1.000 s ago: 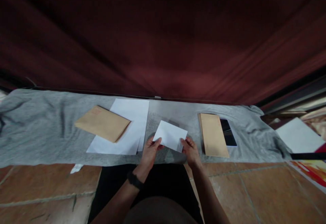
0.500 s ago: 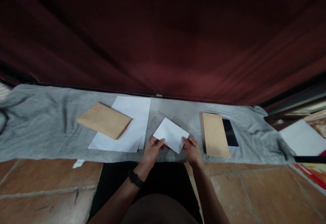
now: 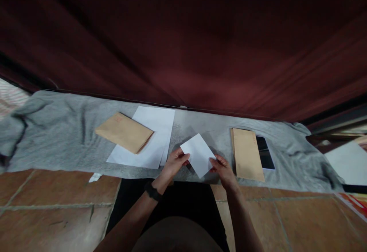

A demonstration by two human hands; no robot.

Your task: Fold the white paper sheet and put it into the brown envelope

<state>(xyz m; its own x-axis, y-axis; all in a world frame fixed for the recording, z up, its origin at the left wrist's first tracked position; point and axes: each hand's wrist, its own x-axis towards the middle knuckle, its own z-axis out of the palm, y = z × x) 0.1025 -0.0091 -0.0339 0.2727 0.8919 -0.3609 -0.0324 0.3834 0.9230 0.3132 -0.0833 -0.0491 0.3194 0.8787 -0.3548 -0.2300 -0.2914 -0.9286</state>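
Note:
Between my hands is a folded white sheet of paper (image 3: 198,155), held tilted just above the grey cloth. My left hand (image 3: 175,161) pinches its left edge, thumb on top. At the right corner, my right hand (image 3: 222,168) grips the paper the same way, with fingers tucked underneath. To the left, a stack of brown envelopes (image 3: 124,132) lies across larger white sheets (image 3: 160,124). On the right, more brown envelopes (image 3: 248,154) lie beside my right hand, partly over a dark-screened phone or tablet (image 3: 265,153).
A grey cloth (image 3: 69,129) covers the long narrow surface in front of me. Behind it hangs a dark red curtain (image 3: 200,53). A white board-like sheet (image 3: 348,162) is at the far right. A crumpled white scrap (image 3: 95,177) lies near the tiled floor (image 3: 57,191).
The folded paper has turned clockwise in my hands, its long side now steeper. Both hands still grip it. The whole view has shifted slightly.

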